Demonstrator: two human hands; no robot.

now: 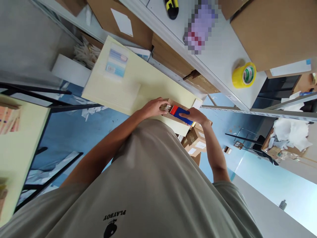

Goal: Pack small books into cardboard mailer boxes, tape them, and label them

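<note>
A blue-and-red, box-like item (180, 113) is in my right hand (197, 116), whose thumb lies along its blue side. At its red end is a clear or silvery part (168, 107), too small to make out. Underneath lies a narrow brown cardboard box (170, 101), close in front of my body over the table's edge. My left hand (155, 108) is curled at the left end of this box, thumb and fingers around the cardboard next to the silvery part. Some of its fingertips are hidden.
The pale yellow table (143, 76) bears a blue-and-white printed sheet (116, 62). On the grey shelf above are a yellow tape roll (244, 75), a yellow-and-black tool (171, 8) and a pixelated object (200, 26). Cardboard boxes (198, 142) stand below at right.
</note>
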